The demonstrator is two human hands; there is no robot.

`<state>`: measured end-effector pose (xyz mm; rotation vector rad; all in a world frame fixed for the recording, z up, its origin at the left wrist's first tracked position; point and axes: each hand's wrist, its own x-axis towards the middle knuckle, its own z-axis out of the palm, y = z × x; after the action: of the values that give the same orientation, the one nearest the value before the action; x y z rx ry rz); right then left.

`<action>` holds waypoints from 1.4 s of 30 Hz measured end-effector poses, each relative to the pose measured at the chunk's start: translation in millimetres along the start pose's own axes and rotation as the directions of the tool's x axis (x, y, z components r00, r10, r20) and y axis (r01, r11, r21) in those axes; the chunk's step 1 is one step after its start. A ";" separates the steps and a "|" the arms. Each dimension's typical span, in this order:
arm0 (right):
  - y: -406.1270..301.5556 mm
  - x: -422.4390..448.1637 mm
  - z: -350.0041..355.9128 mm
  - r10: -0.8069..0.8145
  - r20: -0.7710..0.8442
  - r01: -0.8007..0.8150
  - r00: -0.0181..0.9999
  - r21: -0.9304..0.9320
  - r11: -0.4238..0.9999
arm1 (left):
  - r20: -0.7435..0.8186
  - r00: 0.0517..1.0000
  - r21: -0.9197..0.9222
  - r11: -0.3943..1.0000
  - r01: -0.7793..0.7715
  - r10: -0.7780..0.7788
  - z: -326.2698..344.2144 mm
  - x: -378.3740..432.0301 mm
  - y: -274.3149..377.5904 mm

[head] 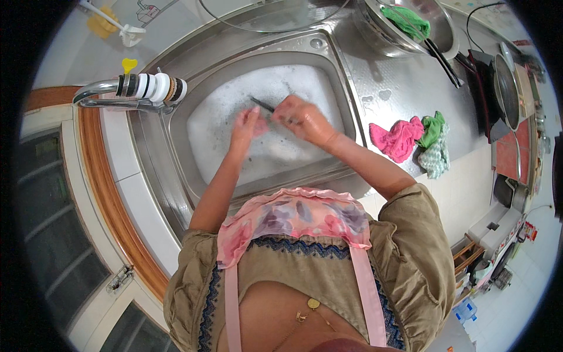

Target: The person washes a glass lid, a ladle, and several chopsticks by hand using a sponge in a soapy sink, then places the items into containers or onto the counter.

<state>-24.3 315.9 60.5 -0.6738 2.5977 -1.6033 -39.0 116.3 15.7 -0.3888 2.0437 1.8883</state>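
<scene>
Over the soapy water (281, 156) in a stainless steel sink (352, 110), both of my hands are blurred. My right hand (305, 119) grips a dark, slender utensil (262, 104), whose narrow end points up and left; its other end is hidden in the fist. Close beside it, just left and below, is my left hand (246, 127), its thumb near the utensil. A pinkish patch shows at its fingers, and I cannot tell whether this is skin or a cloth. White foam covers most of the water.
A faucet (151, 90) reaches in from the left. Pink (398, 138), green (433, 130) and patterned cloths (435, 156) lie right of the sink. Farther back stand a steel bowl (448, 31) with tongs (442, 64) and a pan (506, 90). A glass lid (272, 17) sits behind the sink.
</scene>
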 end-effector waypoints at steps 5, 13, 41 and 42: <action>9.7 -31.1 47.0 -0.172 0.285 0.195 0.943 -0.054 0.979 | 0.431 0.879 -0.353 0.858 0.372 -0.204 3.7 -15.6 -52.6; -22.0 -21.7 4.1 0.116 0.197 -0.026 0.973 -0.408 0.912 | 0.421 0.846 -0.368 0.791 0.489 -0.327 1.7 -7.5 -49.0; -84.5 -84.9 -432.9 -0.184 -0.366 0.325 0.912 0.372 0.870 | 0.126 0.971 -0.577 0.781 0.239 -0.204 125.4 -50.6 7.3; -77.9 -91.9 -460.0 -0.160 -0.426 0.335 0.891 0.378 0.863 | 0.128 0.970 -0.576 0.780 0.243 -0.208 124.4 -48.8 1.7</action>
<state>-21.3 710.4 325.9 -0.7486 2.2753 -2.5343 11.6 239.3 29.4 -0.6843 1.2502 2.3066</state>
